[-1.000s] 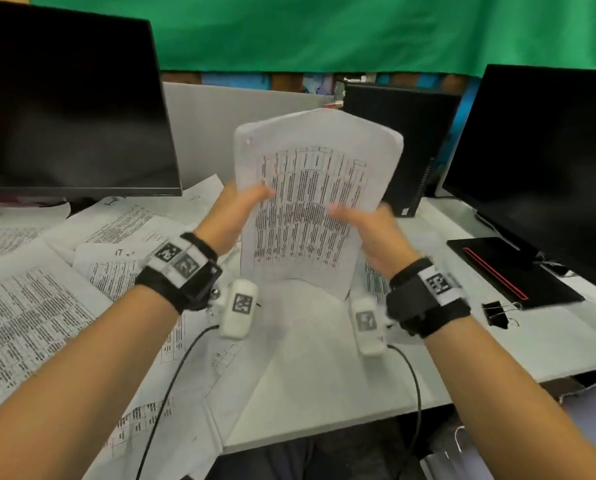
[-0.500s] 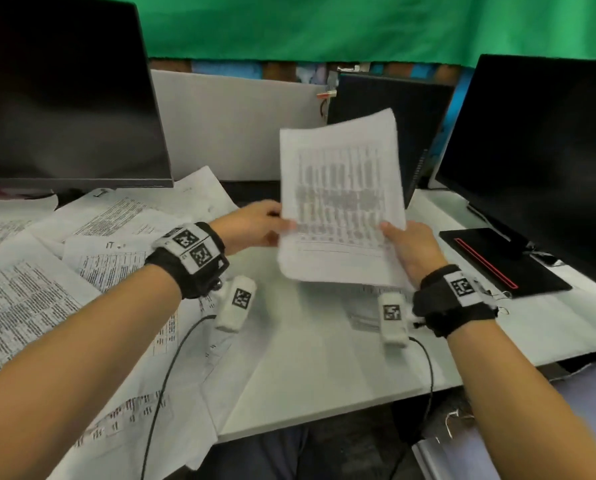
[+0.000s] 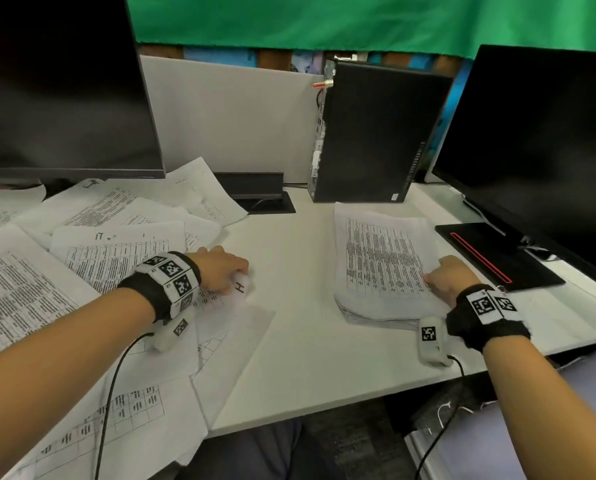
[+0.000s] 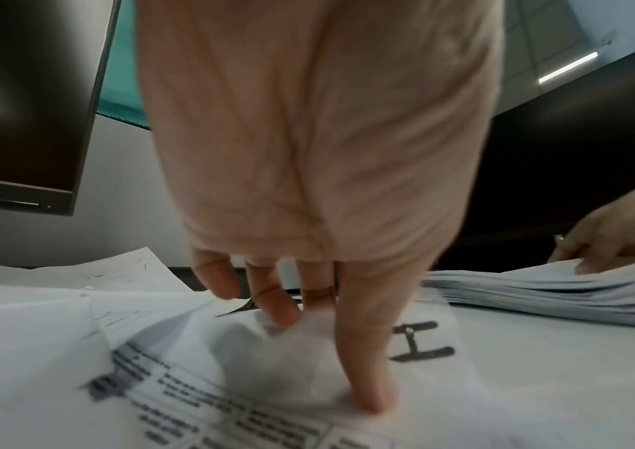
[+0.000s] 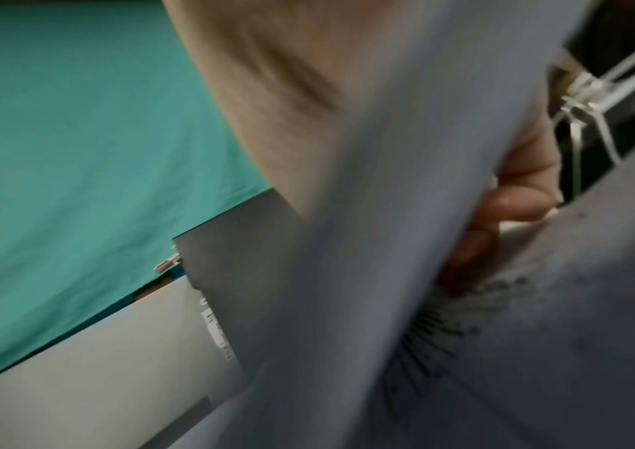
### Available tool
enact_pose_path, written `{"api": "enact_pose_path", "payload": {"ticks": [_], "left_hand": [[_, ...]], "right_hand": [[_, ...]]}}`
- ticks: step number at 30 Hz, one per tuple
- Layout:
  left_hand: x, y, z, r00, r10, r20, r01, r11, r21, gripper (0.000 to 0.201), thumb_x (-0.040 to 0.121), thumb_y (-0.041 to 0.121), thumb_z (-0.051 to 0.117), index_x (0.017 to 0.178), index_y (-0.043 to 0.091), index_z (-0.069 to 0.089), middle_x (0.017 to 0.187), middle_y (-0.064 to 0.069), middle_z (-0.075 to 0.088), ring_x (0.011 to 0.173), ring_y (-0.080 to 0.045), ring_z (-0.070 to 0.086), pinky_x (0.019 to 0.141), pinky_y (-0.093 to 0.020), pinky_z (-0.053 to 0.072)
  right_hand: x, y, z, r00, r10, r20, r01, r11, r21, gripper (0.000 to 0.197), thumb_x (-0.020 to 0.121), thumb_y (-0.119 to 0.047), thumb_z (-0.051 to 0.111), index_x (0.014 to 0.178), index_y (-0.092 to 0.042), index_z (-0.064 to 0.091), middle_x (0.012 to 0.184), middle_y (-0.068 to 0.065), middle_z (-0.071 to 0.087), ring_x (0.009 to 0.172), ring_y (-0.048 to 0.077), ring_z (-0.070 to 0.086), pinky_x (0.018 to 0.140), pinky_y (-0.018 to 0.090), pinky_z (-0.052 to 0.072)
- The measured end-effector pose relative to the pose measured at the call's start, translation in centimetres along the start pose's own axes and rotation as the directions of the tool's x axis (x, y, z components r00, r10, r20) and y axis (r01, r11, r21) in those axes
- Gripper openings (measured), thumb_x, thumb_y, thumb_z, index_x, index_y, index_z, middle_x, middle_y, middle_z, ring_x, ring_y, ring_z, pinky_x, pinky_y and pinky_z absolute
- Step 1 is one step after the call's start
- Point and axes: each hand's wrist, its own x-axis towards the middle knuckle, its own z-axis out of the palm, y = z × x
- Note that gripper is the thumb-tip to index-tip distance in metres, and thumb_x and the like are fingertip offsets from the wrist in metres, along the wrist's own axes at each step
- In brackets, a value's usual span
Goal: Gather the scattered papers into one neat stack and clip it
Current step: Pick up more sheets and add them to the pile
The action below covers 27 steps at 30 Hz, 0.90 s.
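Step in hand: gathering. The clip step is not yet due.

My right hand [image 3: 450, 277] holds the gathered stack [image 3: 379, 268] at its near right corner; the right wrist view shows my fingers curled under the sheets, so this grip is closed on the stack. The stack lies flat on the counter [image 3: 300, 341], right of centre, in front of the black computer tower [image 3: 372, 133] and beside the right monitor [image 3: 539, 150]. Its edges look slightly fanned.

My left hand [image 3: 220, 270] is down on the scattered papers [image 3: 116, 251] at the left of the counter. In the left wrist view my thumb presses the sheet marked "H" [image 4: 420, 343] while my fingers [image 4: 273, 306] curl in and bunch its corner: a narrow pinch grip on that one sheet.

Many loose sheets lie overlapped under and around my left forearm, reaching back to the left monitor [image 3: 57, 84].

Next move, as I judge it: lift the pinched sheet free without dragging its neighbours, carry it across and lay it square on the stack. The right hand should steady the stack meanwhile. I cannot pick out a clip with certainty.
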Motion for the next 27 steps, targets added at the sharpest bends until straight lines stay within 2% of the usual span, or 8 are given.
{"api": "enact_pose_path", "payload": {"ticks": [5, 8, 12, 17, 19, 22, 24, 27], "left_hand": [[0.1, -0.2, 0.1, 0.956, 0.082, -0.281, -0.134, 0.976, -0.17, 0.023, 0.095, 0.015, 0.05, 0.113, 0.006, 0.061, 0.114, -0.01, 0.061, 0.107, -0.026, 0.056, 0.091, -0.031, 0.041], [0.2, 0.4, -0.2, 0.863, 0.065, -0.5, -0.252, 0.915, -0.316, 0.015, 0.096, 0.014, 0.049, 0.103, 0.008, 0.061, 0.103, -0.005, 0.058, 0.101, -0.024, 0.055, 0.087, -0.03, 0.04], [-1.2, 2.6, -1.1, 0.691, 0.186, -0.699, -0.528, 0.79, -0.311, 0.012, 0.092, 0.01, 0.057, 0.091, 0.022, 0.06, 0.097, 0.005, 0.057, 0.097, -0.016, 0.055, 0.091, -0.032, 0.043], [-4.4, 5.0, -1.5, 0.764, 0.451, -0.461, -0.626, 0.691, -0.362, 0.042, 0.085, -0.005, 0.048, 0.086, 0.035, 0.062, 0.116, 0.007, 0.065, 0.112, -0.011, 0.058, 0.102, -0.037, 0.044], [-5.4, 5.2, -1.4, 0.753, 0.372, -0.542, -0.65, 0.547, -0.527, 0.046, 0.085, -0.009, 0.042, 0.1, 0.03, 0.061, 0.13, 0.005, 0.057, 0.115, -0.014, 0.06, 0.1, -0.039, 0.047], [-5.8, 3.7, -1.4, 0.79, -0.001, -0.614, -0.568, 0.378, -0.731, 0.043, 0.091, -0.008, 0.045, 0.112, 0.028, 0.054, 0.138, 0.002, 0.049, 0.108, -0.01, 0.064, 0.087, -0.033, 0.052], [-5.8, 1.6, -0.9, 0.831, -0.183, -0.525, -0.361, 0.541, -0.76, 0.032, 0.091, 0.007, 0.057, 0.118, 0.024, 0.052, 0.134, -0.001, 0.05, 0.103, -0.012, 0.062, 0.075, -0.027, 0.052], [-5.7, 0.3, 0.7, 0.966, -0.139, -0.217, 0.012, 0.866, -0.501, 0.064, 0.08, 0.044, 0.07, 0.133, 0.021, 0.042, 0.133, -0.004, 0.047, 0.11, -0.019, 0.053, 0.09, -0.033, 0.048]], "right_hand": [[-4.1, -3.7, -0.3, 0.982, -0.166, -0.086, 0.167, 0.986, 0.012, 0.073, 0.092, -0.029, 0.065, 0.151, -0.011, 0.027, 0.151, 0.018, 0.03, 0.139, 0.037, 0.028, 0.11, 0.051, 0.032], [-8.3, -7.2, 1.4, 0.911, -0.41, 0.028, 0.365, 0.839, 0.404, 0.058, 0.096, -0.04, 0.057, 0.147, -0.019, 0.037, 0.145, 0.007, 0.046, 0.127, 0.027, 0.051, 0.105, 0.045, 0.044], [-10.6, -10.8, 6.6, 0.749, -0.491, 0.446, -0.036, 0.641, 0.767, 0.071, 0.092, -0.069, 0.035, 0.135, -0.013, 0.045, 0.124, 0.019, 0.062, 0.103, 0.031, 0.069, 0.096, 0.045, 0.052], [-11.2, -14.0, 9.5, 0.483, -0.484, 0.73, -0.315, 0.681, 0.661, 0.057, 0.096, -0.053, 0.041, 0.107, -0.003, 0.067, 0.087, 0.014, 0.067, 0.087, 0.031, 0.062, 0.091, 0.047, 0.048], [-11.4, -14.9, 10.4, 0.507, -0.51, 0.695, -0.216, 0.705, 0.676, 0.035, 0.097, -0.026, 0.044, 0.105, -0.004, 0.07, 0.087, 0.014, 0.069, 0.085, 0.03, 0.064, 0.082, 0.045, 0.051], [-11.4, -15.2, 12.0, 0.687, -0.422, 0.592, -0.049, 0.785, 0.617, 0.034, 0.088, 0.008, 0.05, 0.122, 0.01, 0.058, 0.105, 0.025, 0.066, 0.088, 0.036, 0.065, 0.085, 0.049, 0.055], [-10.6, -14.7, 12.5, 0.781, -0.375, 0.499, -0.022, 0.782, 0.623, 0.033, 0.088, 0.012, 0.05, 0.121, 0.012, 0.057, 0.116, 0.031, 0.063, 0.095, 0.038, 0.063, 0.094, 0.053, 0.052], [-9.6, -14.4, 12.9, 0.793, -0.365, 0.487, -0.121, 0.69, 0.714, 0.029, 0.094, 0.012, 0.043, 0.121, 0.012, 0.054, 0.12, 0.031, 0.06, 0.105, 0.04, 0.061, 0.097, 0.049, 0.05]]}}
